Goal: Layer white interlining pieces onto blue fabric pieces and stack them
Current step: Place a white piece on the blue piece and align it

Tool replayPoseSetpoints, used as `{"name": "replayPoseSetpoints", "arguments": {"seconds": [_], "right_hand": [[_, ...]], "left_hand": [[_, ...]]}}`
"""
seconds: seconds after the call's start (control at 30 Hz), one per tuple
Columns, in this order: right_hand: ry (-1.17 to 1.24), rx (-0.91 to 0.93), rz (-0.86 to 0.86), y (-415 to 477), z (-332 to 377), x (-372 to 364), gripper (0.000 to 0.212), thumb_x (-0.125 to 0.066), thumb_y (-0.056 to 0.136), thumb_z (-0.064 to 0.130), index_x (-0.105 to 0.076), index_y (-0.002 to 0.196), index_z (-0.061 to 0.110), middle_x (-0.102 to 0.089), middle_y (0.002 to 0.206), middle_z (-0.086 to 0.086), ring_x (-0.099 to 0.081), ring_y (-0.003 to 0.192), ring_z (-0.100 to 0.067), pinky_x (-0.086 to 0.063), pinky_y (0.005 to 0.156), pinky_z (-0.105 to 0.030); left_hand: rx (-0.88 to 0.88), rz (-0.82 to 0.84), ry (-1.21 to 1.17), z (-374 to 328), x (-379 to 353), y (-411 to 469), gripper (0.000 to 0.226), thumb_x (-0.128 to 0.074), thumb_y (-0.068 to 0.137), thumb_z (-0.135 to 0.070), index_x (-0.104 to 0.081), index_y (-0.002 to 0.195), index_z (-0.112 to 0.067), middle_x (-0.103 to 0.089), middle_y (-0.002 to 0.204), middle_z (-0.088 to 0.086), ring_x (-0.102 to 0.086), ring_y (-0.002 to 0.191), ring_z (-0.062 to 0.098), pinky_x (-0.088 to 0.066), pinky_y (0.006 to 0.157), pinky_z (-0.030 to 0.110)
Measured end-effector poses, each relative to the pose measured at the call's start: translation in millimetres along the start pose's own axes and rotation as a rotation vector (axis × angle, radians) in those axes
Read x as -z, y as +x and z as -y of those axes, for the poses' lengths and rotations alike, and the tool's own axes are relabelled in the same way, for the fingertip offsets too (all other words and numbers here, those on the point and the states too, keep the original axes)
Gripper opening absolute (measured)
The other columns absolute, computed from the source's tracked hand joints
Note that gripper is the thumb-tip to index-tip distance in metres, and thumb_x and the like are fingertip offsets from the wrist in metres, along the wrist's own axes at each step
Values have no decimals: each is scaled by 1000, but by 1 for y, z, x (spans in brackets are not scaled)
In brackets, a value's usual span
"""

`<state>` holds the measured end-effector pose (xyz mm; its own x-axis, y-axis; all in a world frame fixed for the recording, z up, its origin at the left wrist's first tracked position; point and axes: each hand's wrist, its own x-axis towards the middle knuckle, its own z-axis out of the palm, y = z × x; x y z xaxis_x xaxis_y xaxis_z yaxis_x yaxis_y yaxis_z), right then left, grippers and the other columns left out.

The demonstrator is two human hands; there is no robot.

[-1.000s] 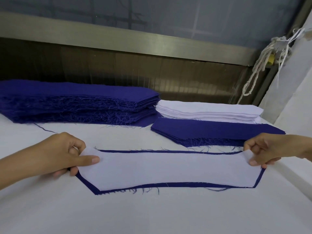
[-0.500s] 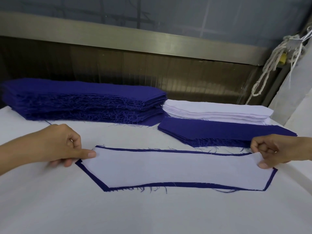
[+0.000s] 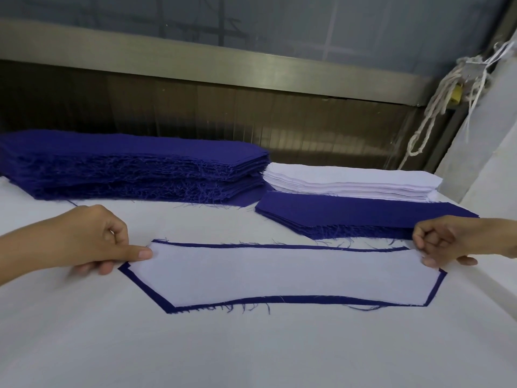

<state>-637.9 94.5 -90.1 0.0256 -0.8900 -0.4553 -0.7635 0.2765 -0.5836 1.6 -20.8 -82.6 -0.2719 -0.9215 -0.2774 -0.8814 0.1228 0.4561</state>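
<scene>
My left hand (image 3: 92,239) pinches the left end of the interlining (image 3: 285,273), thumb flat on top and the other fingers (image 3: 98,267) curled under the edge. My right hand (image 3: 447,242) pinches the right end the same way, fingers curled tight. I cannot tell whether either pinch also catches the blue piece (image 3: 151,289) underneath. The interlining lies flat on that blue piece in the middle of the worktop (image 3: 251,345), with a thin blue border showing on all sides, widest at the near left corner. Far left sits a tall blue stack (image 3: 134,163) with frayed edges. Far right, a low blue pile (image 3: 363,217) lies just beyond my right hand, and a white stack (image 3: 349,182) rests on its far part
</scene>
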Motion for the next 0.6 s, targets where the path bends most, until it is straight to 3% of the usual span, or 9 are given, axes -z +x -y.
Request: {"name": "replayPoseSetpoints", "arguments": {"seconds": [0.17, 0.27, 0.4, 0.5, 0.6], "right_hand": [[4, 36, -31, -12, 22, -2, 43, -87, 68, 46, -65, 94, 20, -59, 75, -6, -45, 61, -14, -38, 45, -21], [123, 134, -59, -12, 56, -12, 25, -74, 85, 34, -67, 96, 12, -52, 70, -5, -38, 54, -11, -35, 44, -21], [123, 195, -179, -1, 123, -33, 11, -65, 94, 19, -72, 91, 11, -54, 67, -10, -41, 53, -13, -33, 43, -20], [72, 208, -331, 19, 175, -44, 12, -65, 95, 19, -73, 89, 11, -57, 59, -2, -44, 47, -7, -34, 43, -16], [85, 252, -516, 49, 219, -54, 15, -63, 97, 19, -75, 89, 14, -62, 61, 1, -47, 49, -7, -36, 43, -16]], "left_hand": [[-24, -47, 33, -7, 3, -5, 67, -58, 42, -93, -66, 58, -28, -72, 58, 0, -54, 38, 9, -50, 54, 17], [-120, -304, 21, -14, 10, -1, 59, -55, 59, -80, -65, 56, -22, -68, 51, -3, -52, 35, 5, -49, 58, 26], [-310, -714, -1, -29, 24, 8, 38, -60, 82, -58, -62, 63, -25, -64, 49, -11, -59, 50, 3, -40, 54, 21], [-411, -814, 0, -41, 35, 17, 25, -63, 90, -46, -62, 74, -26, -62, 59, -8, -59, 57, 7, -40, 49, 18], [-476, -840, 87, -50, 44, 33, 15, -63, 93, -38, -64, 88, -25, -58, 73, -13, -52, 60, 5, -36, 53, 25]]}}
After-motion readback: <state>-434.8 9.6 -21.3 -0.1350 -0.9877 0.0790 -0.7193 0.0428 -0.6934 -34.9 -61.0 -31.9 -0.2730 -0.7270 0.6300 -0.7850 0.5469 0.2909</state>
